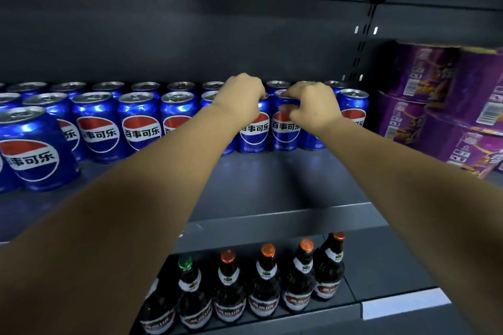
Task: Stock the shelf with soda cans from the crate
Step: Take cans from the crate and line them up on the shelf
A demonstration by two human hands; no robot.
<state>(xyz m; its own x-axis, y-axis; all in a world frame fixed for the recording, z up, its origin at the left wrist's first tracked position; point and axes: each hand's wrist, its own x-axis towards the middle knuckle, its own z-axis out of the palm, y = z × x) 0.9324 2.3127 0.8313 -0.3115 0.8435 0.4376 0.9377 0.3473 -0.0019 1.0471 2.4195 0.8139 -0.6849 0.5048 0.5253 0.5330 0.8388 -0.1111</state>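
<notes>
The left-hand can (254,132) and the right-hand can (285,130) are standing upright and just beside each other on the shelf (272,179), in the front row near its right end. The left hand (239,99) is lying over the top of the left-hand can with its fingers curling down round the rim, so the lid is hidden. The right hand (313,103) is gripping the right-hand can near its top, fingers bent over the lid and thumb pressing the blue side. Whether either can's base is fully touching the shelf is hard to tell in the shadow.

More blue cans (138,122) are standing in rows stretching left; the forearms are covering parts of several, and the nearest ones are being cut off by the left edge. To the right, purple packs (446,106) are sitting stacked, their print too blurred to read. On the level below, dark bottles (265,288) with orange caps and one green cap are standing in a row, the leftmost partly hidden behind the left arm.
</notes>
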